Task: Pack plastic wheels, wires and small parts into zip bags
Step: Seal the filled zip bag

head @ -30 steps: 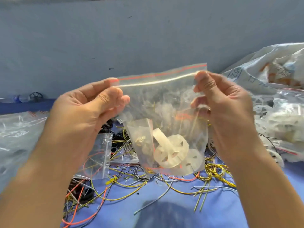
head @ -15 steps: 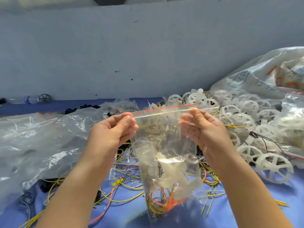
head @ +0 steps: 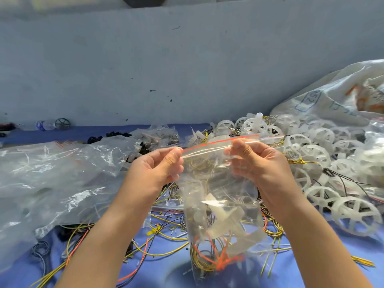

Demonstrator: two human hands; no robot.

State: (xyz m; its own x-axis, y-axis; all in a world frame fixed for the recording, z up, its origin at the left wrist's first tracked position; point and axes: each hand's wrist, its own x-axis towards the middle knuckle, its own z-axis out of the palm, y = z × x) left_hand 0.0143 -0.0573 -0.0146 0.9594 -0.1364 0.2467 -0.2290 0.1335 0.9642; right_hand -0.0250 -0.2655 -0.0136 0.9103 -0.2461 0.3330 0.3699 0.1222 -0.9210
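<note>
A clear zip bag (head: 220, 196) with a red line along its top hangs between both hands over the blue table. Inside it lie white plastic pieces, yellow and orange wires and small parts, bunched at the bottom. My left hand (head: 158, 169) pinches the bag's top left corner at the zip strip. My right hand (head: 255, 161) pinches the zip strip right of its middle, so the strip's right end sticks out past the fingers. A heap of white plastic wheels (head: 315, 159) lies to the right. Loose yellow, orange and black wires (head: 158, 242) are spread under the bag.
Crumpled clear plastic sheeting (head: 52, 179) covers the table's left side. A large white printed sack (head: 340, 96) rests at the far right. Small filled zip bags (head: 160, 136) lie at the back, a plastic bottle and dark wheel (head: 62, 123) by the grey wall.
The bag has dropped from in front of my face to just above the table. My right hand has slid inward along the zip strip toward my left hand.
</note>
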